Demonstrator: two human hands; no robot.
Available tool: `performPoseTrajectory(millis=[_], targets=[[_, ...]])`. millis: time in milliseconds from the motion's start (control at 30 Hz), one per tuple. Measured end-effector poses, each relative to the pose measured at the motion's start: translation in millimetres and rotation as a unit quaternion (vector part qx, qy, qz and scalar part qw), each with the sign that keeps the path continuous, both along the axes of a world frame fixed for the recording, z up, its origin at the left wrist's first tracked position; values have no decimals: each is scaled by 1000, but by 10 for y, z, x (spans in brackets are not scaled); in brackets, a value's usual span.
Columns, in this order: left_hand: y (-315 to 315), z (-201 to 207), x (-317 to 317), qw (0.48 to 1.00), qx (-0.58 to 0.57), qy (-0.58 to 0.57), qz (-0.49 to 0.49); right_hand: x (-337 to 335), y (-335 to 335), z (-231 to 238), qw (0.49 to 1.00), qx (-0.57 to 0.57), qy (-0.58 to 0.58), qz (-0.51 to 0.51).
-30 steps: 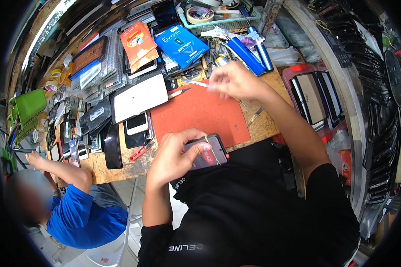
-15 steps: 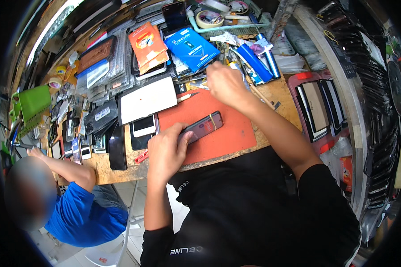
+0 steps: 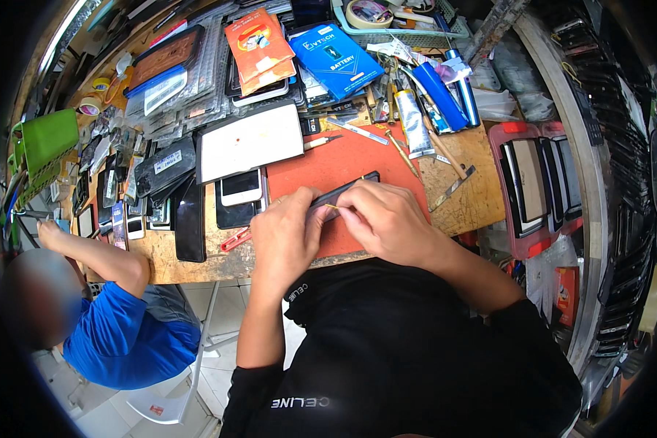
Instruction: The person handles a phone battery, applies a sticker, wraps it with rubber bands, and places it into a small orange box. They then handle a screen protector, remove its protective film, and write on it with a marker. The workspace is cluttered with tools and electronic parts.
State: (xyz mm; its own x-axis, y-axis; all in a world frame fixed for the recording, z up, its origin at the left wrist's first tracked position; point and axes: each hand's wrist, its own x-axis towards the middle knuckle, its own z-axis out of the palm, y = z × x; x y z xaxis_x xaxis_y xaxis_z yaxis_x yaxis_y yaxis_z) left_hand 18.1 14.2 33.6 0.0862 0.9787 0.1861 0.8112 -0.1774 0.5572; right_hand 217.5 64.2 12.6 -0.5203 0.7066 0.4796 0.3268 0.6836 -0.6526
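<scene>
A dark phone is held just above the near part of an orange-red mat, tilted so that mostly a narrow strip of it shows between the two hands. A thin yellow rubber band runs at it; how far it goes around the phone is hidden by the fingers. The left hand grips the phone's left end, thumb along the near side and fingers curled behind. The right hand pinches the band between thumb and forefinger (its other fingers are folded in, so their contact with the phone I cannot tell).

Along the mat's far edge lie a craft knife with a pale handle and a slim blue-and-white strip. To their right, a brass-coloured screwdriver slants beside a white tube. Left of the mat, a white-fronted phone sits near a white board, with a red-handled tool close to the left hand. Bare wood of the workbench shows at right.

Farther back, a blue packet lies beside an orange packet, with a teal basket behind. A person in a blue shirt sits at the left.
</scene>
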Motion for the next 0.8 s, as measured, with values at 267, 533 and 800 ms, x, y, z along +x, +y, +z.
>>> performPoseTrajectory(millis=[267, 533, 800], targets=[[-159, -124, -127, 965, 137, -222, -33, 610, 418, 395, 856, -504, 28, 113], [115, -194, -305, 716, 19, -691, 103, 621, 453, 384, 952, -75, -275, 109], [137, -358, -177, 647, -58, -744, 154, 64, 347, 670, 933, 328, -145, -22]])
